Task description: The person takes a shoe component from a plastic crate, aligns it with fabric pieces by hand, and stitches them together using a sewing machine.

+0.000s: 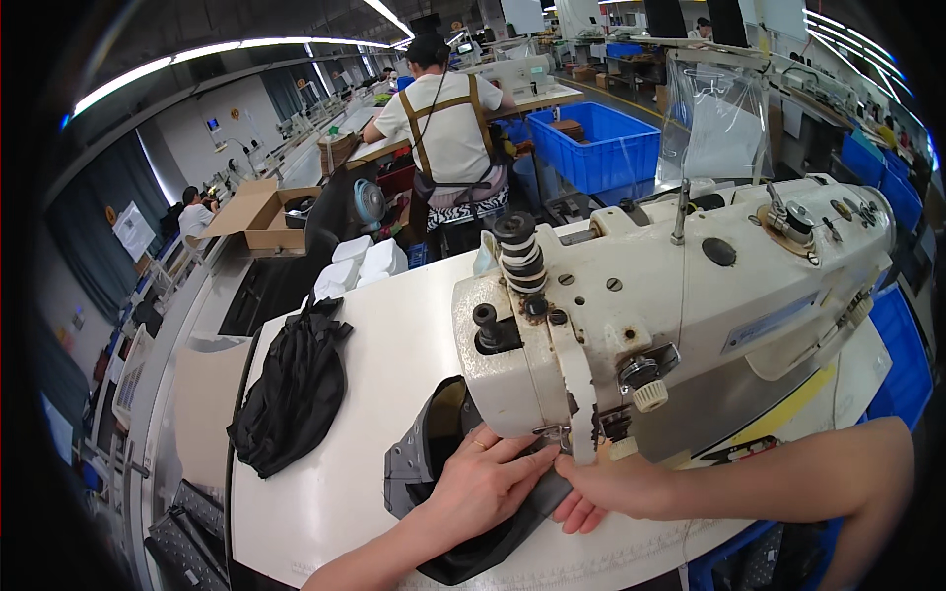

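Note:
A white industrial sewing machine (631,295) stands over the pale worktable (325,522). Under its needle area lies a black fabric piece (468,561), with a grey dotted panel (402,473) curling up on its left side. My left hand (488,483), a ring on one finger, rests on the fabric with its fingers stretched toward the presser foot. Beside it, my right hand (606,488) is closed on the fabric's edge just in front of the needle area. The fingertips of both hands nearly meet there. The needle itself is hidden behind the machine's lower parts.
A gathered black fabric bundle (296,389) lies on the table's left. Thread snips (739,450) rest by my right forearm. White bundles (365,261) and an open cardboard box (276,222) stand beyond the table. A co-worker (443,128) sits ahead, near a blue crate (596,148).

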The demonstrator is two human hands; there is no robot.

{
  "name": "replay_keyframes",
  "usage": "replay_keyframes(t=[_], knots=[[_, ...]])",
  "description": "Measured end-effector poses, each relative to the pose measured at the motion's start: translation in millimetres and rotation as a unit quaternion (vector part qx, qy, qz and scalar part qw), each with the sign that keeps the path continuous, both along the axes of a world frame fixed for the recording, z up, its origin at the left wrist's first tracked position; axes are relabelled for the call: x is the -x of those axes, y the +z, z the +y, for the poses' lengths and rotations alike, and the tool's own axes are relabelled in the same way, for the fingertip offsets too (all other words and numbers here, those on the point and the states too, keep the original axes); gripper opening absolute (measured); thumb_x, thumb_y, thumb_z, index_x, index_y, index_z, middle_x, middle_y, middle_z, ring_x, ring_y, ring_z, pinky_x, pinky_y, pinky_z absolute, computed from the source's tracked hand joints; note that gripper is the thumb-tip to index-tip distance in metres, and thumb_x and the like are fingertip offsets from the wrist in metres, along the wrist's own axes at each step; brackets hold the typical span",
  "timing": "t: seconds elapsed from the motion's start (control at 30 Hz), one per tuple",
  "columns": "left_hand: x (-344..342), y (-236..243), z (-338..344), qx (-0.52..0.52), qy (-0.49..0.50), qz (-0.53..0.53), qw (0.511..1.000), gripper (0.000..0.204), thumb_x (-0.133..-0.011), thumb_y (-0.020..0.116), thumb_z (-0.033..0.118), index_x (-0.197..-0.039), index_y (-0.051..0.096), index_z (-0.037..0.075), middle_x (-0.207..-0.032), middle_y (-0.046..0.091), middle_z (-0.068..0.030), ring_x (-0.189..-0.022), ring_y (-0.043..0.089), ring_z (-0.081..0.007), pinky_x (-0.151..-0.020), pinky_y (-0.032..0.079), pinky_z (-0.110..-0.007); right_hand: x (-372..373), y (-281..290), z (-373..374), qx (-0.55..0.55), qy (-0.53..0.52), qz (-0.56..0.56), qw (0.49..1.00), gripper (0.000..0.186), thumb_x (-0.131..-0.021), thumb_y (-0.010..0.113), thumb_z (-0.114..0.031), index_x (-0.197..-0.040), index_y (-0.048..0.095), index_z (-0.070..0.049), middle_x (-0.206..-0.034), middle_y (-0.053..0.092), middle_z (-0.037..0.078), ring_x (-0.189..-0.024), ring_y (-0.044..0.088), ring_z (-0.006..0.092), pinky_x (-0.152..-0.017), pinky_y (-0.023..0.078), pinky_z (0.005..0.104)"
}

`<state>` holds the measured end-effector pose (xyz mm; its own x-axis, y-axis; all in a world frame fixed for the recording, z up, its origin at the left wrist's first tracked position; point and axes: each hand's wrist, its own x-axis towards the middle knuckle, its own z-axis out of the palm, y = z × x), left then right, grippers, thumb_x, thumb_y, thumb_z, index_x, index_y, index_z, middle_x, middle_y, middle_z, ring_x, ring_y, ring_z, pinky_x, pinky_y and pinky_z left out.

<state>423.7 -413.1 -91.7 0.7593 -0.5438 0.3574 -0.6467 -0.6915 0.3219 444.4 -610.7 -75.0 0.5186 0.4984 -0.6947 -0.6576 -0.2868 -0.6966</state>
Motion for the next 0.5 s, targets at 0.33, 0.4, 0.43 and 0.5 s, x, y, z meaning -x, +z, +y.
replay_keyframes(t=[0.33, 0.4, 0.43, 0.5], knots=[[-4, -4, 5, 0.027, -0.008, 0.037, 0.999, 0.023, -0.078, 0.073, 0.01, -0.101, 0.074, 0.012, -0.108, 0.068, -0.0071, -0.103, 0.062, -0.0274, -0.088, 0.051, -0.037, -2, -9, -15, -0.082, 0.04, 0.045, 0.995, 0.036, -0.099, 0.045, -0.023, -0.111, 0.047, 0.011, -0.093, 0.067, 0.023, -0.076, 0.071, 0.0263, -0.062, 0.061, 0.0328], [-9, -6, 6, 0.065, -0.034, -0.026, 0.997, 0.027, -0.078, 0.071, 0.003, -0.104, 0.074, 0.009, -0.093, 0.07, -0.0118, -0.074, 0.068, -0.0269, -0.064, 0.054, -0.033, 0, -5, -10, -0.06, 0.034, 0.031, 0.997, 0.035, -0.098, 0.045, -0.022, -0.109, 0.048, 0.011, -0.092, 0.067, 0.023, -0.074, 0.071, 0.0259, -0.061, 0.061, 0.0325], [-8, -3, 5, 0.063, -0.034, -0.026, 0.997, 0.027, -0.078, 0.071, 0.003, -0.104, 0.074, 0.009, -0.093, 0.07, -0.0118, -0.074, 0.068, -0.0269, -0.064, 0.054, -0.033, 1, -2, -9, -0.034, 0.026, 0.017, 0.999, 0.035, -0.097, 0.045, -0.021, -0.107, 0.049, 0.012, -0.091, 0.067, 0.022, -0.073, 0.071, 0.0256, -0.059, 0.06, 0.0322], [-5, 3, 2, 0.037, 0.001, 0.035, 0.999, 0.029, -0.077, 0.071, 0.003, -0.105, 0.073, 0.009, -0.095, 0.071, -0.0114, -0.076, 0.069, -0.0265, -0.066, 0.055, -0.032, 2, -5, -10, -0.029, 0.015, 0.012, 0.999, 0.034, -0.096, 0.045, -0.021, -0.106, 0.05, 0.012, -0.091, 0.067, 0.022, -0.072, 0.071, 0.0254, -0.058, 0.06, 0.0319]])
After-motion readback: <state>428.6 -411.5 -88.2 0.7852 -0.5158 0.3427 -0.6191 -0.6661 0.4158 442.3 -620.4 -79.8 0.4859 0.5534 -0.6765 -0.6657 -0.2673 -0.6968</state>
